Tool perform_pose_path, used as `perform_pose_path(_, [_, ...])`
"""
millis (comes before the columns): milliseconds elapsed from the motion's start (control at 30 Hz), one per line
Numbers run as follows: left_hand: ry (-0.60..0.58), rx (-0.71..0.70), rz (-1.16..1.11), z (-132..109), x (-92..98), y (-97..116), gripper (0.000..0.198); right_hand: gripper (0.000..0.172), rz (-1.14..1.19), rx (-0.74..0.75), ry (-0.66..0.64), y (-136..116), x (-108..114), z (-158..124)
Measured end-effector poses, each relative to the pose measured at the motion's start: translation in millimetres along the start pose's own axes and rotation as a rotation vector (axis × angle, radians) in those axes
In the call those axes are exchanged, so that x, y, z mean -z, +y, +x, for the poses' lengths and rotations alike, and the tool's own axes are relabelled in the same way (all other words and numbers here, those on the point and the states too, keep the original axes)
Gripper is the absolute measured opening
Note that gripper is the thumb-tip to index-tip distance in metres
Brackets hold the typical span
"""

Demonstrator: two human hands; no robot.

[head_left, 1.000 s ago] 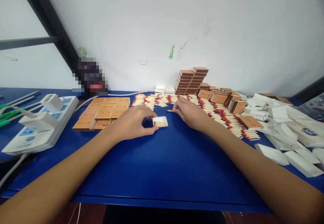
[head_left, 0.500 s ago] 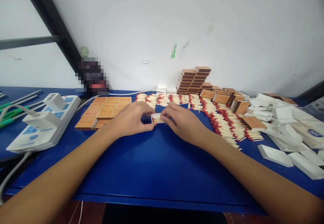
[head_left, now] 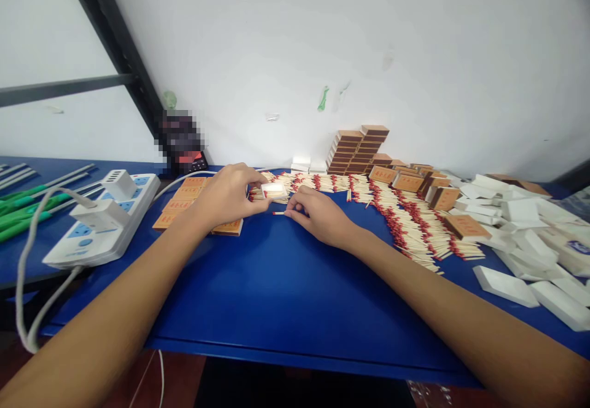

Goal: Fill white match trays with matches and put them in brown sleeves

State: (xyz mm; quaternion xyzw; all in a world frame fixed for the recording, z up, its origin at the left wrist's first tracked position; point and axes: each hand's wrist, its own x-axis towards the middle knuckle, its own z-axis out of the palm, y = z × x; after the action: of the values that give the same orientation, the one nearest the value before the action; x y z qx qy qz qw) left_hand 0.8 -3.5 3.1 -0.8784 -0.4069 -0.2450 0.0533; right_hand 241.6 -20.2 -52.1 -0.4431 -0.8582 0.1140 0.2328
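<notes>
My left hand (head_left: 235, 193) is closed around one end of a small white matchbox tray (head_left: 275, 190), with matchsticks showing inside it. Just below and to the right of the tray, my right hand (head_left: 316, 212) pinches a matchstick (head_left: 279, 213) whose red head points left. Behind both hands lie rows of loose red-headed matches (head_left: 322, 182), curving round to a larger spread of matches (head_left: 410, 227) on the right. Partly hidden by my left hand and forearm are orange-labelled matchboxes (head_left: 177, 205) laid side by side.
Brown matchboxes are stacked (head_left: 354, 150) against the wall. Several orange matchboxes (head_left: 408, 180) lean behind the match rows. White empty trays (head_left: 520, 211) are heaped at the right. A power strip (head_left: 106, 230) with a cable stands left, beside green-handled rods (head_left: 41, 202). The blue table (head_left: 276, 297) has a front edge.
The tray in my left hand has moved left and up, away from my right hand. My right hand, formerly at the tray, now holds a single match apart from it. The view has shifted slightly.
</notes>
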Motion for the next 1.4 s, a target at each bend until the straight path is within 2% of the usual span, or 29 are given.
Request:
perform_pose_path(233, [-0.066, 0.003, 0.006, -1.1, -1.9, 0.5, 0.031, 0.011, -0.171, -0.032, -0.030, 4.5, 17.4, -8.5])
perform_pose_path(400, [-0.101, -0.016, -0.061, -3.9, -6.9, 9.4, 0.036, 0.008, -0.116, -0.004, 0.143, 4.9, 23.2, -10.8])
perform_pose_path(533, [-0.091, -0.048, -0.146, -5.3, -11.9, 15.3, 0.038, 0.006, -0.099, 0.084, 0.139, -1.2, 15.6, -7.8])
perform_pose_path(600, [-0.082, -0.045, -0.119, -4.2, -9.6, 13.6, 0.038, 0.008, -0.083, 0.099, 0.166, -1.8, 16.3, -6.7])
perform_pose_path(700, [-0.044, -0.008, -0.045, -1.1, 0.1, 4.4, 0.035, 0.011, -0.035, 0.035, 0.281, 0.1, 22.9, -4.0])
perform_pose_path(733, [-0.029, 0.013, -0.019, -0.1, 3.9, 0.0, 0.035, 0.011, -0.014, 0.015, 0.282, 0.3, 24.4, -2.1])
perform_pose_path(800, [-0.006, 0.057, 0.021, 1.1, 10.7, -9.3, 0.037, 0.008, 0.037, 0.018, 0.201, -1.7, 23.0, 3.7])
perform_pose_path(900, [0.034, 0.108, 0.051, 0.9, 14.6, -21.2, 0.039, 0.005, 0.099, 0.074, 0.039, -11.4, 8.9, 16.6])
perform_pose_path(1100, [0.046, 0.112, 0.110, -1.0, 6.5, -27.6, 0.036, 0.009, 0.036, 0.029, 0.061, -27.9, -22.6, 38.6])
perform_pose_path(1267, [0.017, 0.100, 0.111, -0.9, 4.9, -24.2, 0.041, 0.006, 0.028, -0.040, 0.038, -26.0, -26.2, 41.6])
perform_pose_path(1400, [0.009, 0.102, 0.106, -0.6, 6.3, -23.6, 0.039, 0.001, 0.040, -0.003, 0.063, -25.0, -25.6, 40.9])
